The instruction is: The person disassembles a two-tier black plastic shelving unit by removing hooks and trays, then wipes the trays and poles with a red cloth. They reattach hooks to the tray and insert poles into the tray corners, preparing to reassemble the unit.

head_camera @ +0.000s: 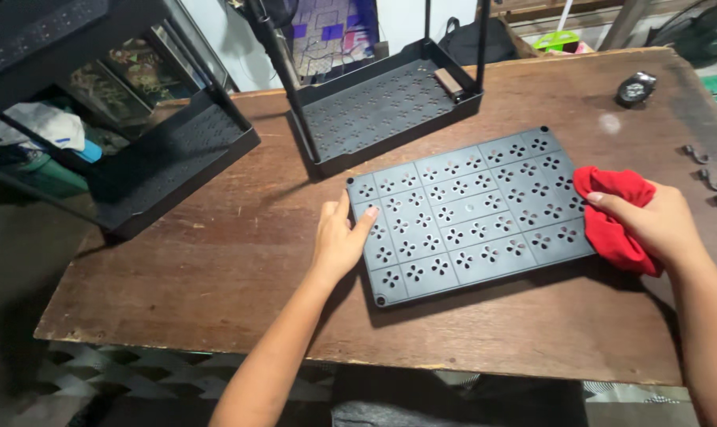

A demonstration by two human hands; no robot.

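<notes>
Item: dark grey perforated shelf panel [465, 209], rectangular with clover-shaped cut-outs, lying flat and slightly askew on a worn wooden table [216, 261]; the left hand [340, 241] rests on its near-left edge, fingers spread flat and gripping nothing, apparently to pin the panel in place, while the right hand [651, 223] closes its fingers round a bunched red cloth [615, 217] pressed at the panel's right edge, as for wiping. Surrounding: two black shelf frames with perforated trays, one [386, 103] just behind the panel and one [161, 162] at the table's left corner; a small dark round object [635, 87] far right; metal hooks [710, 178] at the right margin.
</notes>
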